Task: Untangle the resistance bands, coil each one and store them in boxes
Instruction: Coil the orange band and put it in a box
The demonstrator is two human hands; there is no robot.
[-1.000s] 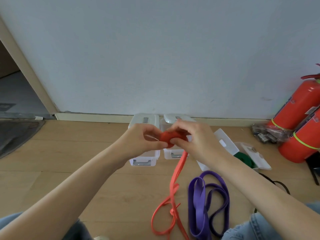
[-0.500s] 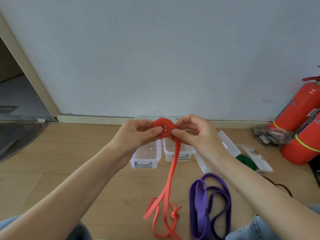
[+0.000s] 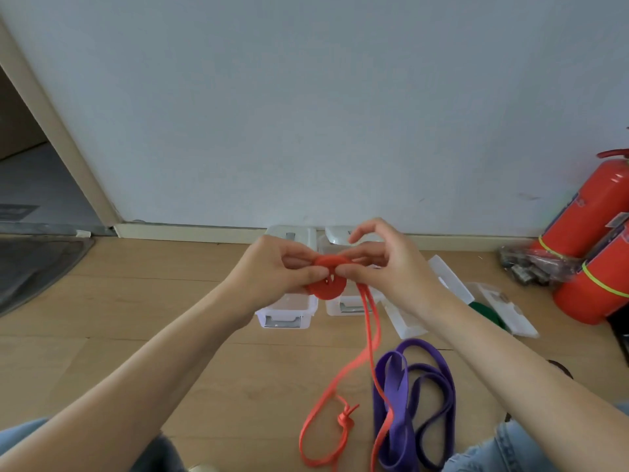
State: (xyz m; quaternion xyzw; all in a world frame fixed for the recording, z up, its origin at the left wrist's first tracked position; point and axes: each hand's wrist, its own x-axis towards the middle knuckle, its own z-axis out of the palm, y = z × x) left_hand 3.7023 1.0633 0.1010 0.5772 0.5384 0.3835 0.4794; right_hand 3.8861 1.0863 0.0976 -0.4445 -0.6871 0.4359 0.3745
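We pinch the half-coiled flat orange rubber resistance band with left hand and right hand, above two clear plastic boxes; its tail trails toward 6 o'clock beside the purple band on bare wooden floor.

Wooden floor | two clear boxes side by side at wall base | right of boxes: open box with green band, fire extinguishers | nearer than boxes: purple band, loose orange band tail with knot
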